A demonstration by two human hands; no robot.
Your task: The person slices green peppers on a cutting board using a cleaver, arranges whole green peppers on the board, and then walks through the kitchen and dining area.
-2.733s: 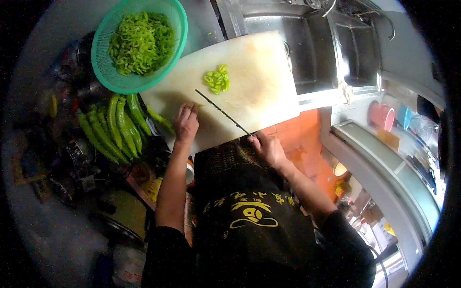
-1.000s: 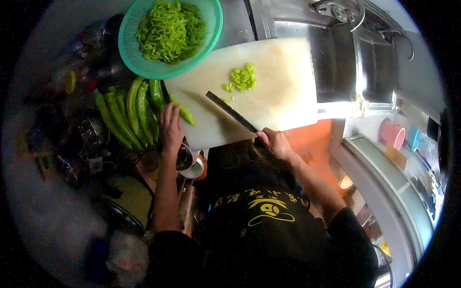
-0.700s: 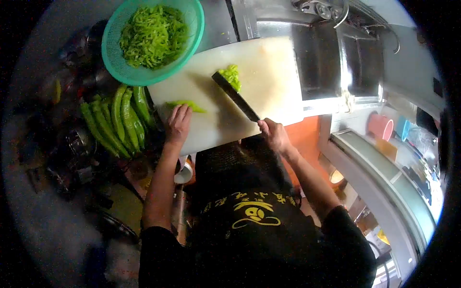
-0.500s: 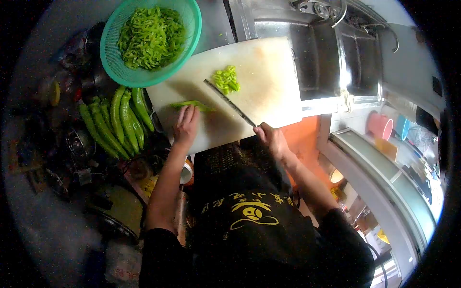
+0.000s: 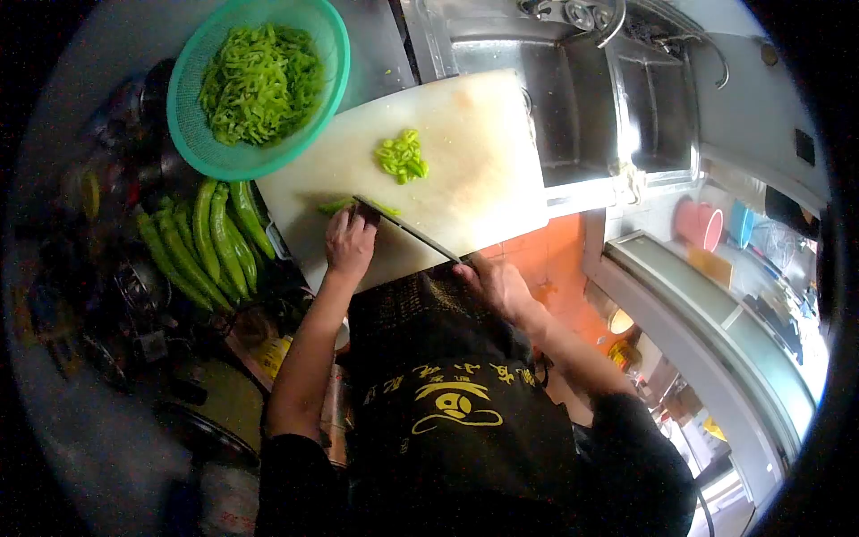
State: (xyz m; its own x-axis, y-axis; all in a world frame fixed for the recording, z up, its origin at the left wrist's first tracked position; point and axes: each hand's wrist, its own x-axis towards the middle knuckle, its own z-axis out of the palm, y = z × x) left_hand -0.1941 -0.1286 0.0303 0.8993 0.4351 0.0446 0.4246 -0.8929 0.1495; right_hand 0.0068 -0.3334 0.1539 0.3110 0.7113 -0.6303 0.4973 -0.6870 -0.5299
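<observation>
My right hand (image 5: 495,285) is wrapped round the handle of a kitchen knife (image 5: 408,230), its blade slanting up to the left. The blade's far end lies over a green pepper (image 5: 335,206) on the white cutting board (image 5: 474,170). My left hand (image 5: 350,242) pins that pepper with bent fingers, close beside the blade; part of the pepper is hidden under the fingers and knife. A small heap of sliced green pepper (image 5: 402,157) sits farther up the board.
A green colander (image 5: 337,85) full of pepper strips (image 5: 259,85) stands at the board's upper left. Several whole green peppers (image 5: 204,242) lie left of the board. Beyond the board's right side is a metal double sink (image 5: 573,98). A pink bucket (image 5: 698,224) is far right.
The knife has moved from beside the sliced heap down-left onto the pepper, my right hand lowering with it. My left hand now grips the pepper next to the blade. The whole view has shifted slightly.
</observation>
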